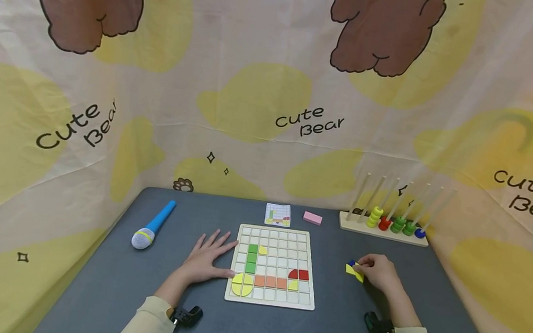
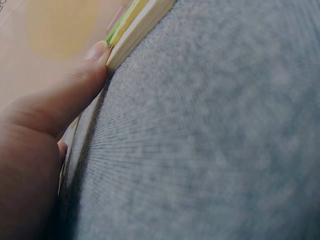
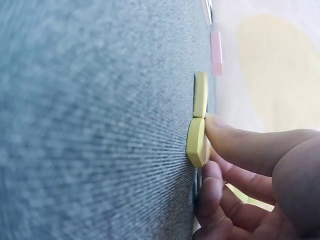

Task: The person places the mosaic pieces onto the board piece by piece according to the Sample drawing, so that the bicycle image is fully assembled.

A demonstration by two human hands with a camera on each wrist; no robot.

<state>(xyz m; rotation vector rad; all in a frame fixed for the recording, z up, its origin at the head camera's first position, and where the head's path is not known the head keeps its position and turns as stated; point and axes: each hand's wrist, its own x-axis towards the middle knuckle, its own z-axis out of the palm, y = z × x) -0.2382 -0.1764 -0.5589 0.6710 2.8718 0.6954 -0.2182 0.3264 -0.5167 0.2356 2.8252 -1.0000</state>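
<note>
A pale square grid board (image 1: 280,295) lies on the table with coloured tiles in some of its cells. Green squares form a column, orange squares a row, and yellow and red pieces sit near the ends. My left hand (image 1: 206,260) is spread on the table, its thumb (image 2: 92,65) and forefinger at the board's left edge. To the right of the board, my right hand (image 1: 378,270) has its fingers curled, pinching a yellow tile (image 3: 196,142) low over the table. Another yellow tile (image 3: 200,95) lies against it. A blue tile (image 1: 351,263) is partly hidden behind them.
Behind the board are a printed pattern card (image 1: 278,215) and a pink block (image 1: 312,218). A bead abacus (image 1: 382,230) with tall pegs stands at the back right. On the left lies a blue toy microphone (image 1: 153,224). A printed cloth (image 1: 249,150) hangs behind the table.
</note>
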